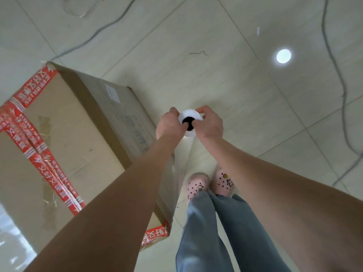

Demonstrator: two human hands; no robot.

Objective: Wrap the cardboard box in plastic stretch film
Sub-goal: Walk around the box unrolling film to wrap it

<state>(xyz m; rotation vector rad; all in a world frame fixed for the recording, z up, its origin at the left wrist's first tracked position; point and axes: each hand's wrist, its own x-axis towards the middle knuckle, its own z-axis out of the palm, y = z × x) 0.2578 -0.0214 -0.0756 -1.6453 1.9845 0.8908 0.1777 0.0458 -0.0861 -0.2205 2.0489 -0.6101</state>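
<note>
A big cardboard box (64,134) sealed with red printed tape stands on the floor at the left. A white roll of stretch film (190,116) is held upright, seen end-on with its dark core, just right of the box's near side. My left hand (170,124) grips the roll from the left and my right hand (209,124) grips it from the right. A clear sheet of film (176,173) runs from the roll down to the box's near corner and covers part of that side.
Pale floor tiles (225,75) surround the box. Grey cables (337,79) trail across the floor at the right and top left. My feet in pink clogs (210,183) and grey trousers stand just right of the box. A ceiling light glares (283,56) off the tiles.
</note>
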